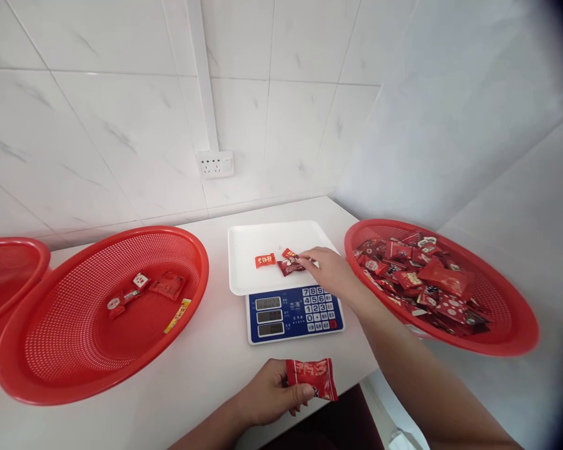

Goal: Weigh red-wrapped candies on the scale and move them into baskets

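My left hand (274,395) is closed on a red snack packet (312,375), held in front of the scale near the table's front edge. My right hand (323,265) reaches over the white weighing tray (244,240), its fingertips pinching a dark red wrapped candy (291,267) at the tray's middle. Partly behind that one lies a small red and yellow candy (289,253). To the left on the tray rests an orange-red wrapped candy (265,260). Below the tray is the scale's blue panel (293,315), with keys and three displays whose digits are faint.
A red basket (507,312) heaped with red-wrapped snacks stands at the right. Another red basket (65,325) on the left holds several packets, including a yellow one (177,316). A further red basket (9,275) is cut off at the left edge. A socket (216,165) sits on the tiled wall.
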A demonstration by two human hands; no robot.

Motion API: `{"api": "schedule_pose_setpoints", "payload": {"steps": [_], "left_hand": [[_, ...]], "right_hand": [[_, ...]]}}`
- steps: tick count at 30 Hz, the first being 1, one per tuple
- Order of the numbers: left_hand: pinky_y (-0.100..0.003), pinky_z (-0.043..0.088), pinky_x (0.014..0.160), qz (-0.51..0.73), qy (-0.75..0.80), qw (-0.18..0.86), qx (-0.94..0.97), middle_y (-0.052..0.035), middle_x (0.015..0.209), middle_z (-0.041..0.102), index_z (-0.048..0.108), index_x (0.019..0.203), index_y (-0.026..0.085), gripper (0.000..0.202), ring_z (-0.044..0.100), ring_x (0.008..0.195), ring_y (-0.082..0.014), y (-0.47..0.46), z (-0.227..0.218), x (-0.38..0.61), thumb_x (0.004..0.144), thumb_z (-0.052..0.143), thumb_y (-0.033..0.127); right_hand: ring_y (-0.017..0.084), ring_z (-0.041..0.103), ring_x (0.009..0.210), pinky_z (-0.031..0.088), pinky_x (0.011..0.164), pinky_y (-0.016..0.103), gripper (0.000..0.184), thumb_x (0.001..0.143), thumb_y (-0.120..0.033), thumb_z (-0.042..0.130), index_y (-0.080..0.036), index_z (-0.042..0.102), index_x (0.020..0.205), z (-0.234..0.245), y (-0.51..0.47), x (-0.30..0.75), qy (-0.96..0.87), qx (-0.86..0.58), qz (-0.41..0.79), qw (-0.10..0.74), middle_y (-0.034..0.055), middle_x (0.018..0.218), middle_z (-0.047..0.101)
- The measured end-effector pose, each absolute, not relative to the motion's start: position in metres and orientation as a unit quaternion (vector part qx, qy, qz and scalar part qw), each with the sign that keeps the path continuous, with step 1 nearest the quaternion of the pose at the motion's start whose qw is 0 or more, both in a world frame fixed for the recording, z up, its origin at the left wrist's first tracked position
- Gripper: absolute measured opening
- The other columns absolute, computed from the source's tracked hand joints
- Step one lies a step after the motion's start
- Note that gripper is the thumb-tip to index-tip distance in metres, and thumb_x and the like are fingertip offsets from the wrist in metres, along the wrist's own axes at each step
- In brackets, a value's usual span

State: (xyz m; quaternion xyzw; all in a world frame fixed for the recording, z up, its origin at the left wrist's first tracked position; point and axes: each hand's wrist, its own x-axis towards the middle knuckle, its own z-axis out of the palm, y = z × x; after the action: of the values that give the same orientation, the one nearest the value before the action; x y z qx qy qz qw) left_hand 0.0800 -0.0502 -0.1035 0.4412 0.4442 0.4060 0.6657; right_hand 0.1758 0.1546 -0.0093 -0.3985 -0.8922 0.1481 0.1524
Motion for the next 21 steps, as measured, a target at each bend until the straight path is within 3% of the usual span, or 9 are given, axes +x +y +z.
{"api": "schedule_pose_setpoints", "payload": {"steps": [5,9,12,17,21], "left_hand": [[-0.023,0.040,0.052,0.410,0.447,0.655,0.452,-0.0002,0.063,0.049,0.063,0.076,0.012,0.050,0.046,0.053,-0.0088,-0.050,-0.104,0.080,0.069,0.059,0.062],[-0.023,0.040,0.051,0.403,0.447,0.655,0.457,0.0000,0.061,0.049,0.063,0.074,0.012,0.052,0.046,0.052,-0.0090,-0.050,-0.105,0.081,0.068,0.059,0.063],[-0.023,0.040,0.052,0.400,0.454,0.653,0.456,0.0000,0.061,0.049,0.063,0.075,0.012,0.054,0.046,0.051,-0.0089,-0.050,-0.105,0.082,0.066,0.059,0.066],[-0.023,0.040,0.051,0.410,0.459,0.646,0.451,-0.0003,0.061,0.050,0.061,0.073,0.012,0.054,0.046,0.051,-0.0084,-0.049,-0.107,0.081,0.067,0.058,0.066],[-0.023,0.040,0.051,0.417,0.463,0.647,0.439,-0.0006,0.062,0.051,0.060,0.074,0.011,0.052,0.047,0.051,-0.0082,-0.048,-0.110,0.082,0.069,0.058,0.063]], "right_hand": [[0.026,0.058,0.093,0.041,0.066,0.032,0.022,0.083,-0.031,0.051,-0.018,0.068,0.089,-0.005,0.182,0.140,-0.890,-0.423,0.141,0.098,0.0105,0.098,0.068],[0.021,0.061,0.078,0.040,0.058,0.027,0.016,0.076,-0.020,0.058,-0.020,0.067,0.089,-0.005,0.193,0.128,-0.893,-0.411,0.163,0.088,0.0056,0.090,0.070],[0.018,0.061,0.081,0.042,0.064,0.026,0.018,0.081,-0.016,0.052,-0.021,0.065,0.092,-0.004,0.194,0.124,-0.895,-0.393,0.167,0.132,0.0035,0.092,0.070],[0.017,0.056,0.101,0.043,0.083,0.027,0.025,0.089,-0.022,0.044,-0.019,0.057,0.110,-0.005,0.182,0.138,-0.889,-0.366,0.166,0.220,0.0053,0.112,0.063],[0.020,0.057,0.093,0.044,0.080,0.032,0.021,0.089,-0.028,0.046,-0.019,0.064,0.096,-0.013,0.171,0.157,-0.895,-0.356,0.173,0.205,0.0058,0.097,0.066]]}}
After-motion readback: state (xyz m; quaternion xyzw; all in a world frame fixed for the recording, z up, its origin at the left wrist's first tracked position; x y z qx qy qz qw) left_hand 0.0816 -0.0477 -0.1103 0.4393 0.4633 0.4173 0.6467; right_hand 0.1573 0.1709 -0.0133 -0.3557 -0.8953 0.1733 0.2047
